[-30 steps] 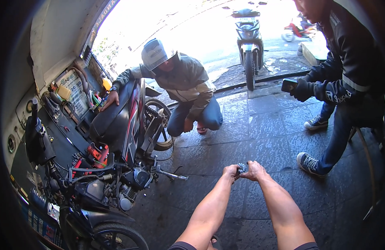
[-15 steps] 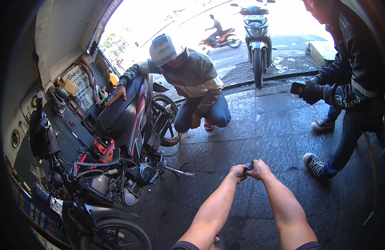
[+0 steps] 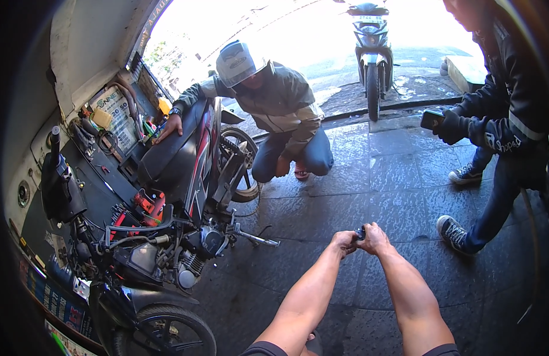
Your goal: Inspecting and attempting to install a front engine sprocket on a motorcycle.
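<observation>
Both my arms reach forward over the dark tiled floor. My left hand [image 3: 344, 242] and my right hand [image 3: 374, 238] come together around a small dark part [image 3: 361, 233] with a metallic look. Fingers of both hands are closed on it and cover most of it, so its exact kind cannot be made out. Left of my hands stands a partly stripped motorcycle [image 3: 194, 246], its engine exposed and its side stand [image 3: 256, 238] sticking out toward me.
A helmeted person [image 3: 283, 113] crouches beyond, one hand on the motorcycle's seat [image 3: 173, 148]. At right another person [image 3: 506, 118] stands holding a phone [image 3: 432, 118]. A scooter [image 3: 372, 59] is parked outside. Tools and a red case [image 3: 149, 207] lie along the left wall.
My hands stay together on the small part, turning it slightly. The rider on a red motorbike outside has gone out of view. The crouching person stays at the seat.
</observation>
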Action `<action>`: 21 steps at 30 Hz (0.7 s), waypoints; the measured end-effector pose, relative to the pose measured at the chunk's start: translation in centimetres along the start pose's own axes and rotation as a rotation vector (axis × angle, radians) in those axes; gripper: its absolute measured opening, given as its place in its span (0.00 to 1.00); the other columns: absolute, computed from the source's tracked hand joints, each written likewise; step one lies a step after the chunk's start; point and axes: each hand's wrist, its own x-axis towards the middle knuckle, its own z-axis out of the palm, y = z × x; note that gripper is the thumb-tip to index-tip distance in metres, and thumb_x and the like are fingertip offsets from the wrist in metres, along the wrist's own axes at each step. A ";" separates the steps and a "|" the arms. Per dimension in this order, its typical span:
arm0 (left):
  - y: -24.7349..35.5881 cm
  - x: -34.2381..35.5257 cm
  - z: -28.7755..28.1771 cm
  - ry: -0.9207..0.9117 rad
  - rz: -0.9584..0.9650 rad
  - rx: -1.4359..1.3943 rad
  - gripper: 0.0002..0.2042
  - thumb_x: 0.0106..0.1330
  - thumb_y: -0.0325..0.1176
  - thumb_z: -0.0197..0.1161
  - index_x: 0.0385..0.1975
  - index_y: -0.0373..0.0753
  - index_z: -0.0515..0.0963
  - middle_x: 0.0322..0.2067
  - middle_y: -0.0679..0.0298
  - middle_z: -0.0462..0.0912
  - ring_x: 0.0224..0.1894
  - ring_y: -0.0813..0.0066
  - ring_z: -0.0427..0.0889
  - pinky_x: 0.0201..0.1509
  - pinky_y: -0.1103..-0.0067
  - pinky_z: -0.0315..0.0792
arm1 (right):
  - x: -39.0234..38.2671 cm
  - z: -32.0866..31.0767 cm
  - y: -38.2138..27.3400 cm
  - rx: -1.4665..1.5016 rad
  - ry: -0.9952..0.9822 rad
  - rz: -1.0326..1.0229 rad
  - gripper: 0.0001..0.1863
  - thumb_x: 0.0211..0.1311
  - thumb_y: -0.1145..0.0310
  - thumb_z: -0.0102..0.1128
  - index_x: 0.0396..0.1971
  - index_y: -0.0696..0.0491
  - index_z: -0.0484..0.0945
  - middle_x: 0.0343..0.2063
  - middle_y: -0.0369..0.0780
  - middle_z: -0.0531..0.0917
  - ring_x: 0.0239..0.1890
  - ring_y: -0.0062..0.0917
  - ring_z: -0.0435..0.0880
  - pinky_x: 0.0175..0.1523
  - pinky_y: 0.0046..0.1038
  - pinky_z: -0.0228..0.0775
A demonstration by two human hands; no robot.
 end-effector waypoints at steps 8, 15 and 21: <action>-0.4 0.5 -1.1 -0.058 0.012 0.013 0.07 0.64 0.33 0.58 0.24 0.46 0.79 0.20 0.71 0.79 0.20 0.80 0.77 0.31 0.78 0.73 | 0.0 0.2 -0.9 -0.002 -0.010 0.005 0.31 0.40 0.54 0.72 0.42 0.59 0.78 0.45 0.53 0.78 0.50 0.47 0.79 0.55 0.41 0.73; -0.4 0.2 -2.2 -0.073 0.025 -0.032 0.06 0.65 0.35 0.58 0.26 0.45 0.78 0.23 0.72 0.80 0.24 0.79 0.79 0.33 0.77 0.73 | -0.1 -0.2 -1.9 -0.011 -0.075 0.031 0.31 0.44 0.56 0.70 0.47 0.59 0.77 0.49 0.52 0.76 0.54 0.46 0.77 0.59 0.39 0.72; -0.3 0.3 -2.5 -0.045 0.026 -0.038 0.06 0.64 0.34 0.58 0.26 0.45 0.78 0.22 0.71 0.80 0.24 0.77 0.78 0.33 0.75 0.74 | 0.1 0.6 -1.7 -0.006 -0.026 0.013 0.34 0.40 0.52 0.72 0.45 0.59 0.77 0.45 0.52 0.78 0.50 0.46 0.79 0.56 0.40 0.72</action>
